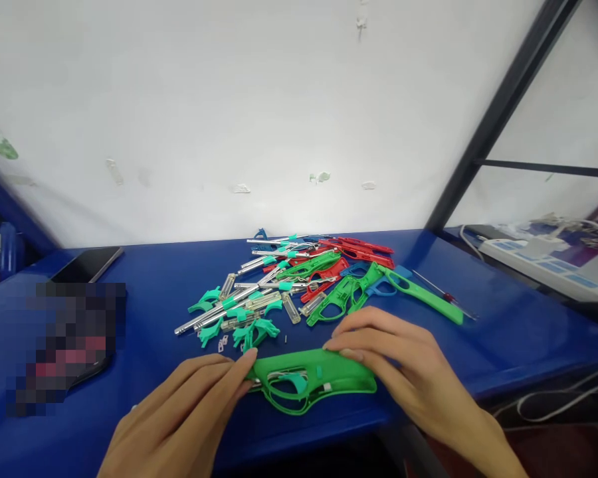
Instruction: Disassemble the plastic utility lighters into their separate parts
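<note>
A green plastic long-nozzle lighter [346, 377] lies lengthwise near the front edge of the blue table, with a teal trigger [298, 381] showing in its guard loop. My left hand [179, 408] pinches its left, nozzle end between thumb and fingers, which hide most of that end. On the opposite side, my right hand [403, 365] grips the top of the handle with bent fingers, its thumb out of sight. Just beyond are several loose teal triggers [256, 330] and a spread of metal nozzle tubes [214, 315].
Green half shells [428, 297], red shells [361, 251] and clear fuel tanks [292, 308] are heaped toward the wall. A screwdriver [448, 297] lies right of the heap. At the left are a phone [87, 264] and a pixelated item [70, 345]; a power strip [548, 265] sits far right.
</note>
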`<state>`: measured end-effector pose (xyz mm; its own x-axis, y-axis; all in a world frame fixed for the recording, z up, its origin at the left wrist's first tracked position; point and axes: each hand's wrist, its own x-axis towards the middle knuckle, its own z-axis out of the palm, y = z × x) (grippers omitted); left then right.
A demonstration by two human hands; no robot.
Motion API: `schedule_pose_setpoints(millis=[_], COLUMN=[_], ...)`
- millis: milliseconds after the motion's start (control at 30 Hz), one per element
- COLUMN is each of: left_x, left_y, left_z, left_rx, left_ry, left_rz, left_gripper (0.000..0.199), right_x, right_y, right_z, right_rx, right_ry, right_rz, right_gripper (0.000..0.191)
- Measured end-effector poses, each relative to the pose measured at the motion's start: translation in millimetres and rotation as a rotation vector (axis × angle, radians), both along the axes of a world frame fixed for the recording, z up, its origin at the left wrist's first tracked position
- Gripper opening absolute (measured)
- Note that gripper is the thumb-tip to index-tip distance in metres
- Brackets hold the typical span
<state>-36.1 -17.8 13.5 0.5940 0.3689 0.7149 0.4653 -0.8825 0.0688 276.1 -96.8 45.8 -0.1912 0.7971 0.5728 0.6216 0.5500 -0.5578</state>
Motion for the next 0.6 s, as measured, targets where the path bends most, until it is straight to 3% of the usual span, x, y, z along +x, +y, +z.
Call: schedule_pose_setpoints(millis=[133,233,367,500,600], left_x=[2,1,7,16,19], left_y=[3,3,2,2,2], left_z=[-2.1,-5.4,2.3,10.7,10.4], left_rx=[-0.082,-0.100,-0.013,0.095,0.086], left_ry=[0.081,0.134,0.101,0.121,0.132], left_rz=[0.072,0.106,0.020,0.015,0.014], left_gripper=[0.032,0.033,0.028,0.036,0.037], right_x=[1,3,3,2,1], right_y=[-4,-11,-14,-13,-12], right_z=[0.6,-0.7,-5.8,-8.4,-10.4], right_rx=[-0.094,-0.179,-0.142,-0.116,-0.137], right_ry=[-0.028,-0.118,-0.203,-0.279,-0.297], right_rz=[-0.013,-0.057,-0.066,-0.054,-0.068], right_gripper=[0.021,0.044,0.038,0.033,0.033])
